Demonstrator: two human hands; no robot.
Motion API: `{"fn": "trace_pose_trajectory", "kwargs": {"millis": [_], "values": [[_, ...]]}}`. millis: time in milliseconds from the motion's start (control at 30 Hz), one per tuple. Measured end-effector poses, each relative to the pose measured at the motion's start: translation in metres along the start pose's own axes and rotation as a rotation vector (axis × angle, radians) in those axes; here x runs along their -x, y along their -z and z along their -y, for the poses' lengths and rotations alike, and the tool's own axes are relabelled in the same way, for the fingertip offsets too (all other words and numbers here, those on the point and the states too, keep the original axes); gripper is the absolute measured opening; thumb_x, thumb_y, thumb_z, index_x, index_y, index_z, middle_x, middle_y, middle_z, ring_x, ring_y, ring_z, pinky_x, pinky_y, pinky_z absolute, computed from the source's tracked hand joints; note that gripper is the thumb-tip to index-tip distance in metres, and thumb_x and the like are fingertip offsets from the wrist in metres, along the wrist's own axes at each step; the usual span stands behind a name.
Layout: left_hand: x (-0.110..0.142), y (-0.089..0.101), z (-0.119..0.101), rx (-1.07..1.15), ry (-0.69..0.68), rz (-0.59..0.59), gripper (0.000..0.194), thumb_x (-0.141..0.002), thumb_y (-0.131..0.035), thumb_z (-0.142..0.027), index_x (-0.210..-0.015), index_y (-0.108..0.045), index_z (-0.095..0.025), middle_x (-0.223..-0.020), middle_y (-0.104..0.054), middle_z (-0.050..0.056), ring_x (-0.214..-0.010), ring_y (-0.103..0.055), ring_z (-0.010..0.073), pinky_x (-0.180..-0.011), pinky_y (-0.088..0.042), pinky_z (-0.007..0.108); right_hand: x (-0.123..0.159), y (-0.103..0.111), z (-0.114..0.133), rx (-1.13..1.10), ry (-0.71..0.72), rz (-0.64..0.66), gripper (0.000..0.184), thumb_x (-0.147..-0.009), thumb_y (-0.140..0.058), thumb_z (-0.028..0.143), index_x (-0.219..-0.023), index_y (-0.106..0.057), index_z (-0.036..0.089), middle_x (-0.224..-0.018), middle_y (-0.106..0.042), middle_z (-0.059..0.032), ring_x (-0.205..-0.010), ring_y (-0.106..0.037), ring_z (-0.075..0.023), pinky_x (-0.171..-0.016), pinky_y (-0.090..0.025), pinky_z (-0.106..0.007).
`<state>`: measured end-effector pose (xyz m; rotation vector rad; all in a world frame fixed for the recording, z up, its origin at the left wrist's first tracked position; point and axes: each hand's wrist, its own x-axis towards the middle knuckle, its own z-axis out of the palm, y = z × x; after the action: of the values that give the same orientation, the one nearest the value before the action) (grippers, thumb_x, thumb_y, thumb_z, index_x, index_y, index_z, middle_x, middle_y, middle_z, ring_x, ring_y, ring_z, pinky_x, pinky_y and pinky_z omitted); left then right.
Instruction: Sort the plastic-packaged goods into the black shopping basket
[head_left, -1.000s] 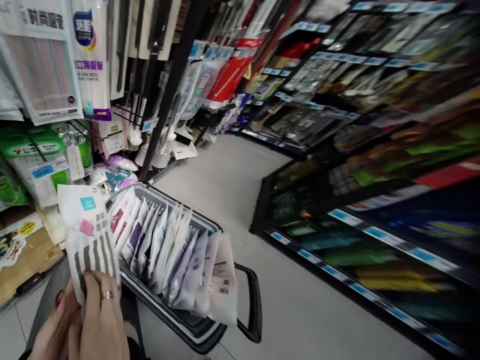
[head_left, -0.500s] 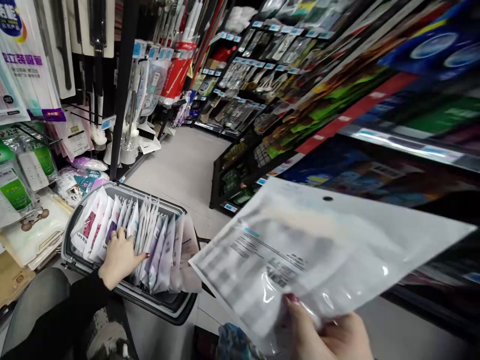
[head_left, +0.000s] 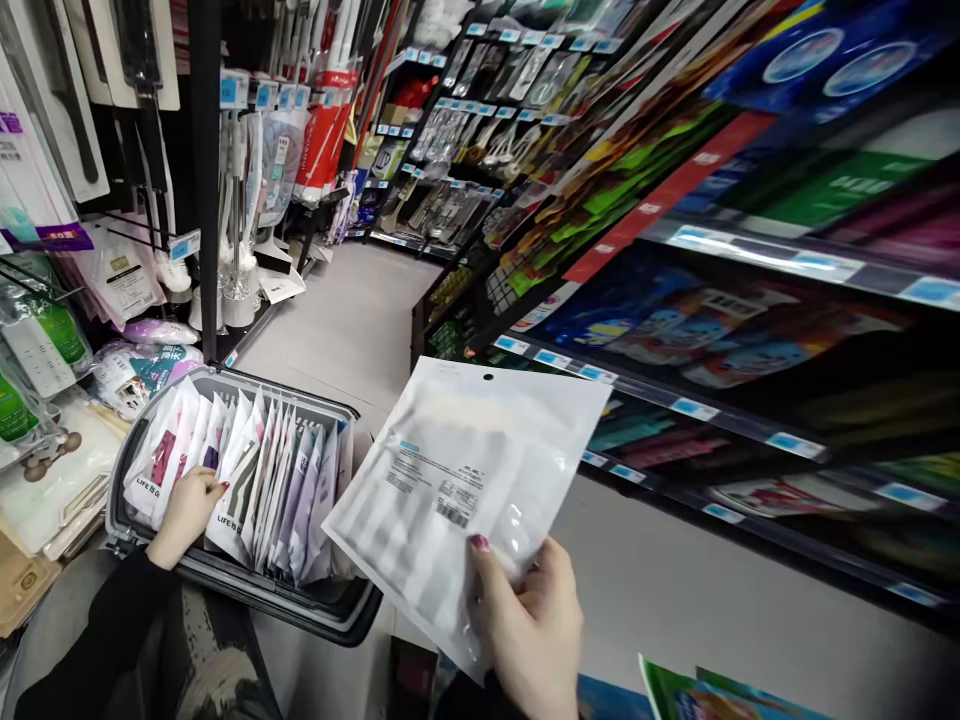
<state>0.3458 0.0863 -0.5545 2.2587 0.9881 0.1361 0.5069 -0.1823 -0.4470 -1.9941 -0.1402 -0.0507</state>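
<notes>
My right hand (head_left: pixel 529 625) grips a flat white plastic packet (head_left: pixel 450 460) by its lower right corner, thumb on top. Its printed side, with a barcode and a hang hole, faces me, and its left corner overlaps the right side of a grey and black shopping basket (head_left: pixel 300 608). Inside the basket stands a row of similar white packets (head_left: pixel 161 450), upright and slightly tilted. Over the left part of the row, my left hand (head_left: pixel 186 510) has its fingers curled on the top of a packet. A striped packet (head_left: pixel 241 495) shows its front just right of that hand.
Shelves of bagged goods (head_left: pixel 712 330) line the right side. Hanging utensils and a black upright post (head_left: pixel 204 180) stand at the left. Cutting boards (head_left: pixel 67 490) lie left of the basket. Grey floor (head_left: pixel 330 310) runs between the shelves. Colourful packages (head_left: pixel 720 695) show at the bottom edge.
The packet in my right hand has moved left, closer to the basket. My left hand has shifted left, and the packets beside it have parted, showing the striped one. The view has turned slightly right.
</notes>
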Motion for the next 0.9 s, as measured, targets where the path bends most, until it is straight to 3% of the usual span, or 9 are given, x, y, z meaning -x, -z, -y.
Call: {"fn": "trace_pose_trajectory", "kwargs": {"millis": [200, 333, 400, 500, 600, 700, 767, 900], "values": [[0.002, -0.004, 0.003, 0.007, -0.014, -0.018, 0.028, -0.082, -0.041, -0.023, -0.063, -0.061, -0.016, -0.106, -0.058, 0.014, -0.096, -0.058, 0.023, -0.087, -0.042, 0.035, -0.004, -0.007, 0.012, -0.097, 0.02, 0.044, 0.064, -0.072, -0.058, 0.045, -0.126, -0.04, 0.015, -0.12, -0.05, -0.0152, -0.111, -0.049, -0.0304, -0.09, -0.04, -0.041], [0.006, -0.001, -0.005, 0.016, -0.071, 0.035, 0.031, -0.084, -0.039, -0.029, -0.067, -0.062, -0.015, -0.125, -0.046, 0.016, -0.103, -0.056, 0.0238, -0.087, -0.043, 0.036, -0.008, -0.033, 0.031, -0.104, 0.17, 0.18, 0.072, -0.075, -0.055, 0.042, -0.137, -0.026, 0.019, -0.139, -0.034, -0.0124, -0.123, -0.039, -0.0281, -0.097, -0.036, -0.04], [0.012, 0.0, -0.013, 0.012, -0.124, 0.084, 0.038, -0.086, -0.035, -0.035, -0.068, -0.063, -0.017, -0.137, -0.037, 0.012, -0.108, -0.054, 0.0245, -0.09, -0.042, 0.037, -0.01, -0.049, 0.044, -0.006, 0.251, 0.275, 0.074, -0.078, -0.051, 0.038, -0.141, -0.02, 0.019, -0.142, -0.03, -0.0116, -0.12, -0.043, -0.0266, -0.094, -0.039, -0.038], [0.02, 0.0, -0.023, -0.023, -0.16, 0.117, 0.047, -0.089, -0.027, -0.035, -0.07, -0.065, -0.017, -0.141, -0.034, 0.012, -0.113, -0.049, 0.0292, -0.098, -0.034, 0.045, -0.01, -0.072, 0.064, 0.163, 0.332, 0.423, 0.063, -0.08, -0.045, 0.031, -0.14, -0.027, 0.021, -0.131, -0.046, -0.0111, -0.094, -0.059, -0.0227, -0.08, -0.047, -0.036], [0.025, -0.002, -0.031, -0.06, -0.152, 0.124, 0.035, -0.084, -0.036, -0.027, -0.077, -0.068, -0.014, -0.141, -0.034, 0.018, -0.117, -0.044, 0.0365, -0.097, -0.032, 0.05, -0.008, -0.086, 0.08, 0.195, 0.422, 0.541, 0.046, -0.081, -0.038, 0.025, -0.125, -0.049, 0.02, -0.115, -0.06, -0.0073, -0.085, -0.061, -0.0207, -0.077, -0.048, -0.034], [0.032, -0.005, -0.044, -0.11, -0.179, 0.083, 0.029, -0.079, -0.044, -0.023, -0.092, -0.068, -0.016, -0.143, -0.031, 0.016, -0.118, -0.038, 0.041, -0.093, -0.033, 0.053, -0.01, -0.089, 0.089, 0.227, 0.458, 0.527, 0.042, -0.078, -0.038, 0.023, -0.114, -0.058, 0.019, -0.105, -0.065, -0.0062, -0.083, -0.061, -0.0206, -0.078, -0.047, -0.033], [0.038, -0.009, -0.059, -0.17, -0.253, 0.046, 0.034, -0.081, -0.04, -0.023, -0.102, -0.066, -0.016, -0.136, -0.041, 0.016, -0.116, -0.038, 0.0398, -0.095, -0.029, 0.056, -0.015, -0.086, 0.091, 0.273, 0.438, 0.47, 0.043, -0.077, -0.039, 0.024, -0.114, -0.059, 0.019, -0.096, -0.067, -0.0062, -0.072, -0.061, -0.0194, -0.073, -0.047, -0.033], [0.048, -0.025, -0.087, -0.229, -0.384, 0.061, 0.041, -0.085, -0.03, -0.019, -0.095, -0.068, -0.009, -0.107, -0.061, 0.022, -0.117, -0.04, 0.0354, -0.103, -0.014, 0.058, -0.026, -0.076, 0.085, 0.322, 0.385, 0.332, 0.043, -0.076, -0.04, 0.028, -0.114, -0.059, 0.019, -0.092, -0.068, -0.0068, -0.07, -0.06, -0.0195, -0.072, -0.046, -0.032]]}}
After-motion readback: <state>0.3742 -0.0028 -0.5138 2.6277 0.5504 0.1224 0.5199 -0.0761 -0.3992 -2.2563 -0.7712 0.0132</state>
